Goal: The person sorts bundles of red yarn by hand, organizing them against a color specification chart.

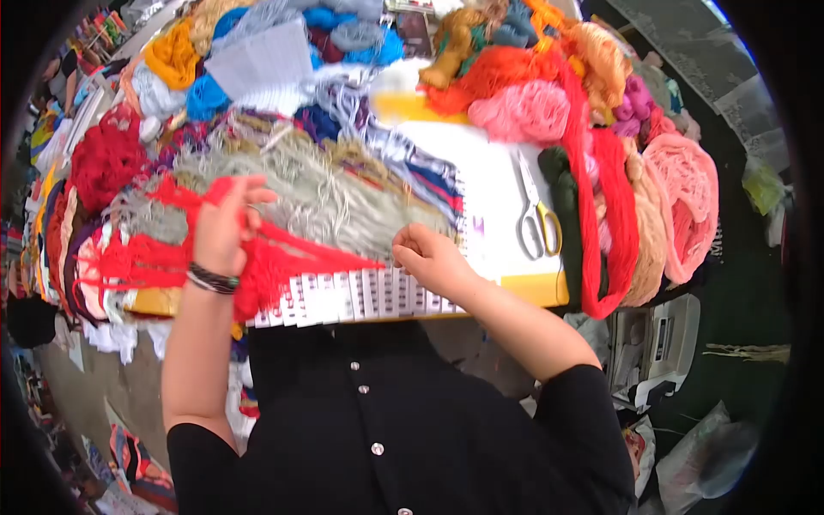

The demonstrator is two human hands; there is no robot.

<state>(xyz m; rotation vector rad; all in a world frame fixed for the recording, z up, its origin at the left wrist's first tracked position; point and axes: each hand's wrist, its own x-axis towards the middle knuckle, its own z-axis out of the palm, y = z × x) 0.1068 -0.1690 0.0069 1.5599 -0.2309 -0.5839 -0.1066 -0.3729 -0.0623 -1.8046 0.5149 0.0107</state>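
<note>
Red yarn [300, 251] stretches across the near side of the table, its strands narrowing to a point beside my right hand. My left hand [225, 225], with dark bands at the wrist, is among these strands with its fingers curled around some of them; it is slightly blurred. The fingers of my right hand [429, 260] are bent into a pinch just past the narrow end. What lies between those fingertips is hidden. Below the strands runs a white card [369, 293] with rows of dark marks. Grey-green yarn [318, 184] lies in a thick layer behind both hands.
Yellow-handled scissors [539, 225] lie on the white surface at right. Pink yarn [524, 112], a long red skein [611, 283] and peach skeins [682, 189] crowd the right edge. Dark red yarn [107, 159] sits at left; a paper sheet [262, 64] rests at the back.
</note>
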